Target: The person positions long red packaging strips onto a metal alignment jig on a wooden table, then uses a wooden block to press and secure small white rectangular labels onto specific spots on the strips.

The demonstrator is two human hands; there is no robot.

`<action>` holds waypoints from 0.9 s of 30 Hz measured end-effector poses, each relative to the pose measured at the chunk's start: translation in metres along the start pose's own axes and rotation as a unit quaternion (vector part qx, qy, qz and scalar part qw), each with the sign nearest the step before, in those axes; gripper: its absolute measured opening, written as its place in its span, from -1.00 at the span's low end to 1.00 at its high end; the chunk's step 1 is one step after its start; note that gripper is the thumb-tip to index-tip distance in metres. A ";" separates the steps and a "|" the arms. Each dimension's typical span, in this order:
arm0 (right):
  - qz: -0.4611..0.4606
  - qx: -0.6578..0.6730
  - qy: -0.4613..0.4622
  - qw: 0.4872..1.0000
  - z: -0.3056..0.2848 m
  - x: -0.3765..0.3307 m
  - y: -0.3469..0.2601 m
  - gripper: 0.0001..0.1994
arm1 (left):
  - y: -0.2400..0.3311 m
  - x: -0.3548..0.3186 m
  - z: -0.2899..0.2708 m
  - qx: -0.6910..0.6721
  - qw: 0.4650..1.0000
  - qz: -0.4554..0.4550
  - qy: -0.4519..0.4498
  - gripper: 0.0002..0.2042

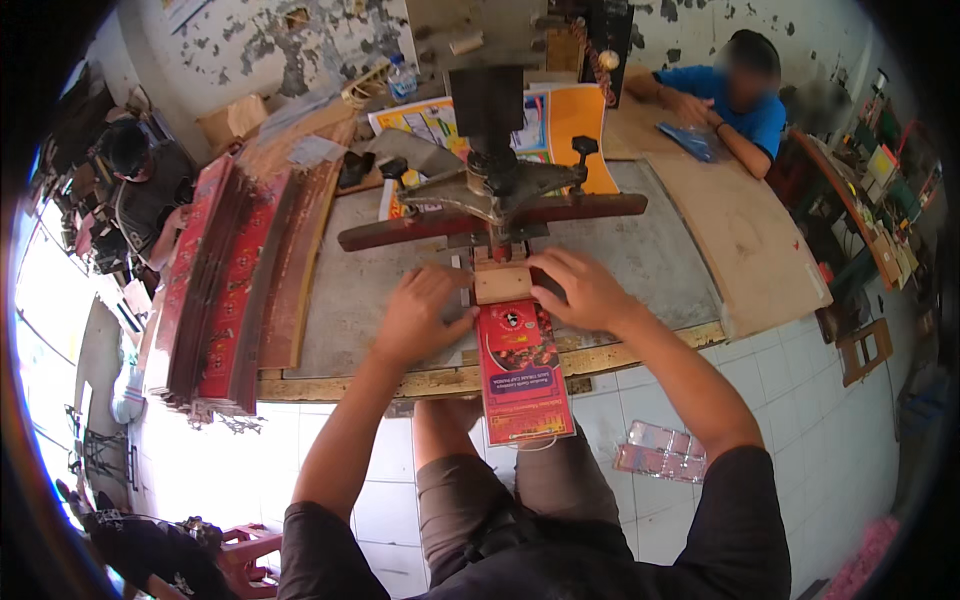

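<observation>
A long red printed card menu-like strip (pixel 520 375) lies under the press and hangs over the table's front edge above my lap. On its far end sits a small light wooden block (pixel 503 286), below the press's red-tipped shaft (pixel 501 250). My right hand (pixel 585 290) grips the block's right end, index finger at the far corner and thumb at the near one. To the left, my left hand (pixel 425 312) rests on the grey tabletop, fingers apart, thumb at the card's left edge and fingertips beside a thin metal strip (pixel 457 275). What lies beneath the block is hidden.
The dark press (pixel 490 190) with its wide crossbar (pixel 400 228) stands over the grey table (pixel 640 270). Stacked red printed strips (pixel 235 290) lie at left. A person in blue (pixel 745 110) sits at the far right; another person (pixel 145 190) is far left. Clear packets (pixel 660 452) lie on the floor.
</observation>
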State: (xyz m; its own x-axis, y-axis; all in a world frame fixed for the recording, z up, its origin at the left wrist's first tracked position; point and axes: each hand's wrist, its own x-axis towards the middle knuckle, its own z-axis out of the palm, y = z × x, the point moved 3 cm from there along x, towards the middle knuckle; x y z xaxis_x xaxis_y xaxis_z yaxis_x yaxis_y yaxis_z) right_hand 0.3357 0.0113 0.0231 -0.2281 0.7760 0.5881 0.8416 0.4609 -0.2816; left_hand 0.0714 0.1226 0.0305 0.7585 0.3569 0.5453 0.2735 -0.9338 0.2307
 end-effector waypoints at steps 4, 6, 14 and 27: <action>0.049 0.012 0.049 0.998 0.009 -0.009 -0.029 -0.45 | 0.018 -0.022 0.000 0.003 0.999 0.012 0.033 -0.40; 0.092 0.042 0.041 0.994 0.006 -0.009 -0.041 -0.43 | 0.031 -0.032 -0.002 0.003 0.999 -0.002 0.035 -0.41; 0.164 0.152 -0.006 0.975 -0.036 -0.072 -0.089 -0.39 | 0.056 -0.153 -0.030 -0.046 0.976 -0.169 0.132 -0.36; 0.393 -0.129 0.229 0.881 -0.195 -0.208 0.229 -0.48 | -0.007 -0.255 0.003 0.158 0.924 -0.225 0.265 -0.31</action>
State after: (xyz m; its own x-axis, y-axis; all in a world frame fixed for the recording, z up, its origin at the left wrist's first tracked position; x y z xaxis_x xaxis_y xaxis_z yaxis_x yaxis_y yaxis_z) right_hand 0.6712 -0.1288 -0.0153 0.6469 0.5292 0.5491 0.7479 -0.3000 -0.5921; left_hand -0.1223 0.0386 -0.1122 0.1530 0.5945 0.7894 0.7134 -0.6192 0.3281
